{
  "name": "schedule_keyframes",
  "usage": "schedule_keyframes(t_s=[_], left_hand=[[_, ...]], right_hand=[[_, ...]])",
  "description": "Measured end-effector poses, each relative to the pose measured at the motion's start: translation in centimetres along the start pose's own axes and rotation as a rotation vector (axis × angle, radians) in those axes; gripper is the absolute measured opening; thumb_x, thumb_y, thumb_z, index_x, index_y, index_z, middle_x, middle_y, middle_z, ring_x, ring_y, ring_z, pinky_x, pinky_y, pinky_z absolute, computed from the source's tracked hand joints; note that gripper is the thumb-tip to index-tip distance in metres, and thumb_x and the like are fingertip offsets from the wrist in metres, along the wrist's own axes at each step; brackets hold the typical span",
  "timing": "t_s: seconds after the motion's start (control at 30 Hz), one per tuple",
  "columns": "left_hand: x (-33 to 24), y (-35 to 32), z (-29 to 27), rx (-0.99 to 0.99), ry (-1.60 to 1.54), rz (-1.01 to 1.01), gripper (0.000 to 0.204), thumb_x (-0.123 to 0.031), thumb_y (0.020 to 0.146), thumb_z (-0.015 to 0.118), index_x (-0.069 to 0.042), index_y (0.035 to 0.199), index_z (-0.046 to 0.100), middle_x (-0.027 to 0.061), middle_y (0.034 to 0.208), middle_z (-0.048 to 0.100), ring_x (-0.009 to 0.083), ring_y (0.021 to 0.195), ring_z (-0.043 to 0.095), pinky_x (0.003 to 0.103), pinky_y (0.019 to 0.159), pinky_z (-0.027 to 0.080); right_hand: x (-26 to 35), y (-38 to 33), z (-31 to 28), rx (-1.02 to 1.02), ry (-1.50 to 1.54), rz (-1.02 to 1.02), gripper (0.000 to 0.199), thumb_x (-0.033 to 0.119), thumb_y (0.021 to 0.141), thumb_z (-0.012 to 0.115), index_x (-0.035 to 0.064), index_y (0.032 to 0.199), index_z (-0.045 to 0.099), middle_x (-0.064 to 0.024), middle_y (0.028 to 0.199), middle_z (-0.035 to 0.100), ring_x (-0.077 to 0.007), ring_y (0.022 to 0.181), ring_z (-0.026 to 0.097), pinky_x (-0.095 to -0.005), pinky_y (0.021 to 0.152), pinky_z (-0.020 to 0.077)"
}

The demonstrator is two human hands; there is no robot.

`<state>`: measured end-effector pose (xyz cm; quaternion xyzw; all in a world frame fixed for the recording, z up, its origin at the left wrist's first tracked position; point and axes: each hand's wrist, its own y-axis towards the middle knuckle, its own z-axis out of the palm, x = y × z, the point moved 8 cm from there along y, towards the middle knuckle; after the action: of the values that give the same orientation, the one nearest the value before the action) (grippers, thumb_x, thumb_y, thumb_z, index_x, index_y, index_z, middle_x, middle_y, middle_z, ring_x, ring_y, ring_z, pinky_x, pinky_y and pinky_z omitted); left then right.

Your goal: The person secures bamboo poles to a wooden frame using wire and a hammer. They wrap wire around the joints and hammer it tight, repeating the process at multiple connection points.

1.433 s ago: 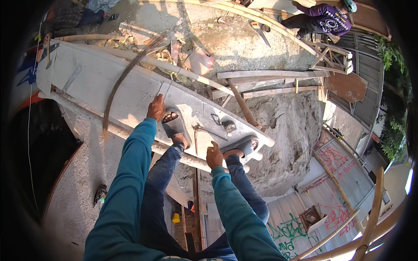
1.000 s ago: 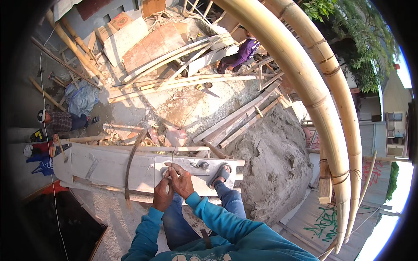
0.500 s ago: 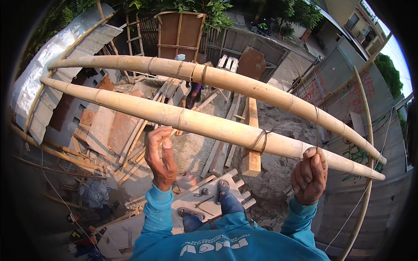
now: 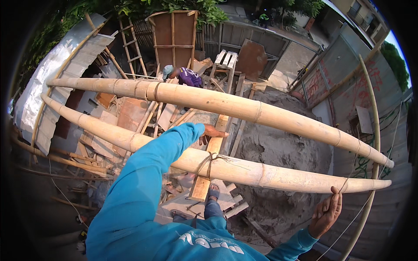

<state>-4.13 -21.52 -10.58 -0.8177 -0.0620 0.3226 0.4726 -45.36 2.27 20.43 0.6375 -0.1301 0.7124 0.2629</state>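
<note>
Head view: left hand (image 4: 212,132) open above near bamboo pole (image 4: 244,170), right hand (image 4: 325,212) gripping cord (image 4: 348,182) below its tip.

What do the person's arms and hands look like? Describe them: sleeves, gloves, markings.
Both arms wear long, bright blue sleeves of one sweatshirt, loose and creased, ending at the wrists. The left hand and right hand are bare: no gloves, and no watch or rings that can be made out. White print runs across the chest below.

Dusty ground (image 4: 300,56) carries a grey sand heap (image 4: 278,152), scattered planks (image 4: 204,174) and a wooden ladder (image 4: 130,48).
</note>
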Motion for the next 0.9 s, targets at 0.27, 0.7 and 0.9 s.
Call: schedule_keyframes(t_s=[0.27,0.7,0.9], left_hand=[[-4.6,-0.8,-4.2,-0.388,-0.146,0.279,0.079,-0.052,0.067,0.079,0.007,0.117,0.066,0.0239,0.118,0.067,0.0342,0.107,0.065,0.039,0.093,0.051],[-3.0,-1.7,-4.8,-0.475,0.002,0.169,0.084,-0.056,0.069,0.077,0.006,0.124,0.061,0.0250,0.117,0.067,0.0354,0.109,0.064,0.039,0.093,0.051],[-3.9,-1.0,-5.0,-0.510,0.059,0.272,0.088,-0.060,0.069,0.078,0.000,0.130,0.059,0.0248,0.122,0.065,0.0374,0.113,0.062,0.041,0.098,0.049]], right_hand=[[0.6,7.4,1.9,0.071,-0.299,0.022,0.034,0.026,0.104,0.052,-0.0023,0.120,0.061,0.0056,0.058,0.039,0.0002,0.039,0.030,-0.0190,0.032,0.0265],[-25.1,25.4,37.1,0.862,-0.912,0.322,0.033,0.018,0.093,0.054,-0.0100,0.104,0.067,-0.0276,0.103,0.071,-0.0310,0.085,0.075,-0.0362,0.061,0.0601],[-39.5,24.1,45.5,1.236,-1.525,-0.147,0.042,0.031,0.089,0.060,0.0004,0.117,0.069,-0.0220,0.127,0.064,-0.0367,0.119,0.062,-0.0402,0.098,0.0510]])
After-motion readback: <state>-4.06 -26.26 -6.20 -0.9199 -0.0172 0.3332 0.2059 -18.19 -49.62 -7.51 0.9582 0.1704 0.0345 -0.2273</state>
